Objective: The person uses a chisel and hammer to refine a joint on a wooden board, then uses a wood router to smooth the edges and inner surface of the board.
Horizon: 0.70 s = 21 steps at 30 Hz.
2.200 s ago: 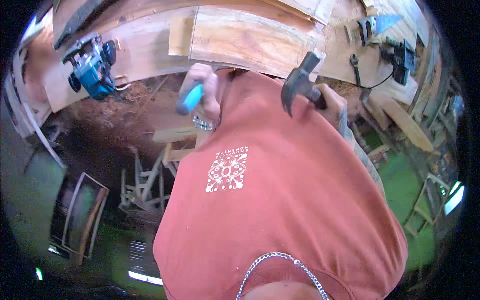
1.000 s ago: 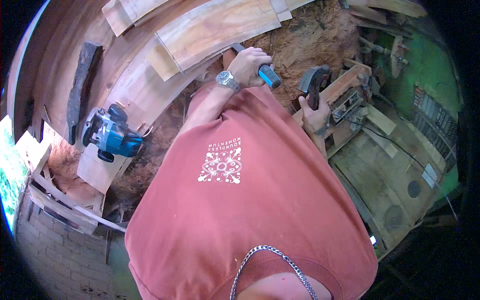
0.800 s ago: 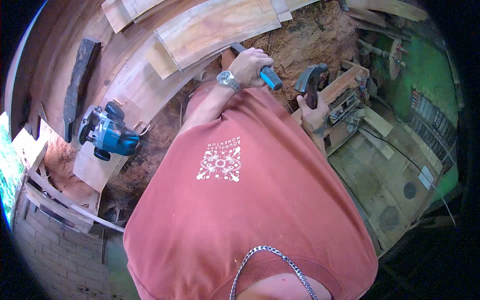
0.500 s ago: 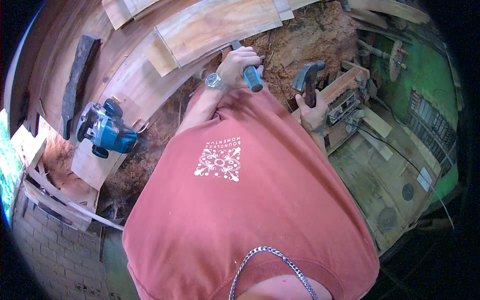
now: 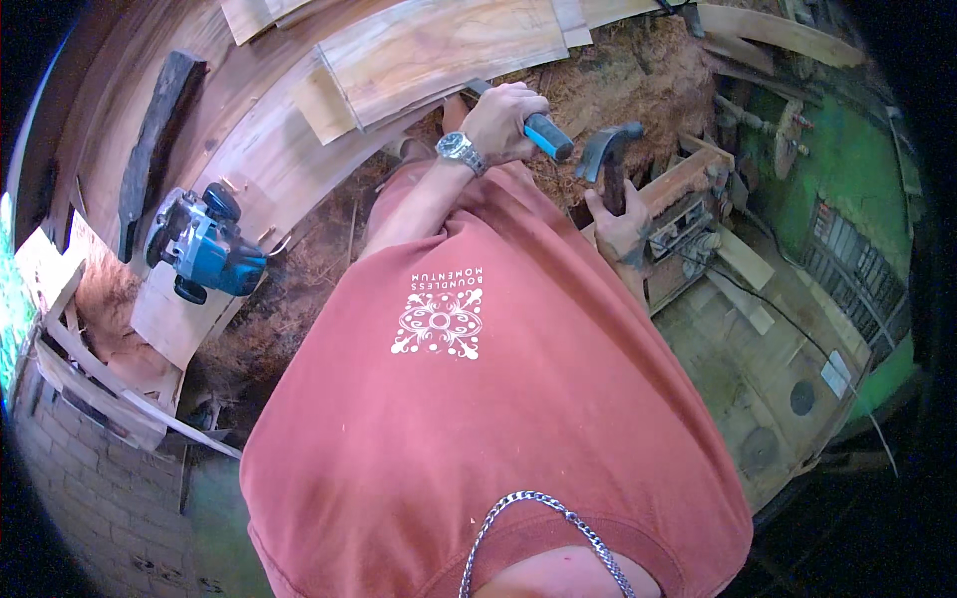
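My left hand [image 5: 502, 122], with a metal watch on its wrist, is closed around a chisel [image 5: 549, 138]. The chisel's blue and black handle sticks out to the right, and its metal blade lies toward the near edge of a wooden board [image 5: 439, 60]. Whether the blade tip touches the wood I cannot tell. To the right, my right hand [image 5: 620, 221] grips a claw hammer [image 5: 601, 154] by its dark handle, head upward. A small gap separates the hammer head from the butt of the chisel handle.
A blue router [image 5: 214, 244] sits on the curved timber at the left, below a dark rough piece of wood [image 5: 157, 149]. Sawdust [image 5: 628, 80] covers the ground ahead. On the right stands a machine [image 5: 683, 234] beside a wooden worktop [image 5: 738, 399] with a cable across it.
My left hand has moved right with the chisel, bringing its handle closer to the hammer head. The hammer has shifted slightly left. The whole view has turned a little.
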{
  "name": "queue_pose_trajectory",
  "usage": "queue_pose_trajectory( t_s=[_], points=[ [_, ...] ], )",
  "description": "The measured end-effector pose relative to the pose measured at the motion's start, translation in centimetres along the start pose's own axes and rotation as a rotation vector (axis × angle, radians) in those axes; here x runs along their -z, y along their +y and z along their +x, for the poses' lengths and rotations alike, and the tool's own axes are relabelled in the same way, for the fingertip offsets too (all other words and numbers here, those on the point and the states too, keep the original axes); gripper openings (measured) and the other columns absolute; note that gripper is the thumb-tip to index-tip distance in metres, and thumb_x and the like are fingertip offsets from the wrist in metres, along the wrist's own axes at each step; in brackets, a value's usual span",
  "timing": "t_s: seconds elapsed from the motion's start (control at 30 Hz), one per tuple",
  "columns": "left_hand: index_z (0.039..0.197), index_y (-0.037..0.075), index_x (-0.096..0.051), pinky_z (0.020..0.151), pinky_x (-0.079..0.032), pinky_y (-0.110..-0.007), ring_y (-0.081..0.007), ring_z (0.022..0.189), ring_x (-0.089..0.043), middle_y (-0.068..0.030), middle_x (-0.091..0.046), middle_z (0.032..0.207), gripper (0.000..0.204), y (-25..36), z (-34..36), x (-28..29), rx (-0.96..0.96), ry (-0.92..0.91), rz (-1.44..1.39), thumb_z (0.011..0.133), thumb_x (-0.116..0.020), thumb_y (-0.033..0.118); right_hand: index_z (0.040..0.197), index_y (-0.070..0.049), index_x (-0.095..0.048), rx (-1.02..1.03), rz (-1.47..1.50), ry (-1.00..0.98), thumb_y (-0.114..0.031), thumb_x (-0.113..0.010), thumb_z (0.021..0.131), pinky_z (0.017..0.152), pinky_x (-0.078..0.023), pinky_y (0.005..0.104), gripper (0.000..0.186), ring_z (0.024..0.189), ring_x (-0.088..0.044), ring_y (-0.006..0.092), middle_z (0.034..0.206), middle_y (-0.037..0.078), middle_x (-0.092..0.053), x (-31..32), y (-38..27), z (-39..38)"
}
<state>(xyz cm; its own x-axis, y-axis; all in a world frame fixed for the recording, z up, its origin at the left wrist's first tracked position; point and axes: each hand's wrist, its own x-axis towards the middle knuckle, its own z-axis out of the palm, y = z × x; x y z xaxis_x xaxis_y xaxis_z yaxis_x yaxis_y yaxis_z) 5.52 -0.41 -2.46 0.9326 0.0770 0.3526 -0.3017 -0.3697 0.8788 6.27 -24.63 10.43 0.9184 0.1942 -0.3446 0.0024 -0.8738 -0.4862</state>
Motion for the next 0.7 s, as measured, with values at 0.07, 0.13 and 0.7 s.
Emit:
queue_pose_trajectory(
  t_s=[0.07, 0.13, 0.7],
  points=[
    [0.072, 0.008, -0.051, 0.069, -0.049, -0.046, -0.0351, 0.077, -0.058, -0.0101, -0.057, 0.072, 0.022, -0.1, -0.1, 0.3, 0.049, -0.001, -0.061, 0.061, -0.068, 0.013, 0.096, -0.004, -0.066, -0.006, -0.011, -0.010, -0.021, -0.081, 0.085, 0.068, -0.051, 0.0373, 0.025, 0.069, -0.063, 0.0209, 0.077, 0.008, -0.067, 0.1, 0.0, 0.0],
    [0.071, 0.008, -0.050, 0.069, -0.049, -0.046, -0.0353, 0.077, -0.059, -0.0104, -0.057, 0.072, 0.021, -0.2, -0.1, 0.8, 0.038, -0.021, -0.045, 0.061, -0.068, 0.013, 0.095, -0.003, -0.066, -0.017, -0.022, -0.019, -0.020, -0.081, 0.086, 0.068, -0.051, 0.0372, 0.024, 0.069, -0.063, 0.0206, 0.077, 0.008, -0.067, 0.2, 0.0, -0.1],
    [0.074, 0.007, -0.056, 0.060, -0.046, -0.043, -0.0376, 0.068, -0.059, -0.0158, -0.057, 0.071, 0.017, -0.6, 0.3, 1.9, 0.119, 0.088, -0.081, 0.075, -0.073, 0.012, 0.100, -0.002, -0.068, 0.050, 0.288, 0.196, -0.009, -0.081, 0.087, 0.067, -0.045, 0.0262, 0.020, 0.074, -0.055, 0.0082, 0.085, -0.002, -0.064, 0.7, -4.4, -0.4]
  ],
)
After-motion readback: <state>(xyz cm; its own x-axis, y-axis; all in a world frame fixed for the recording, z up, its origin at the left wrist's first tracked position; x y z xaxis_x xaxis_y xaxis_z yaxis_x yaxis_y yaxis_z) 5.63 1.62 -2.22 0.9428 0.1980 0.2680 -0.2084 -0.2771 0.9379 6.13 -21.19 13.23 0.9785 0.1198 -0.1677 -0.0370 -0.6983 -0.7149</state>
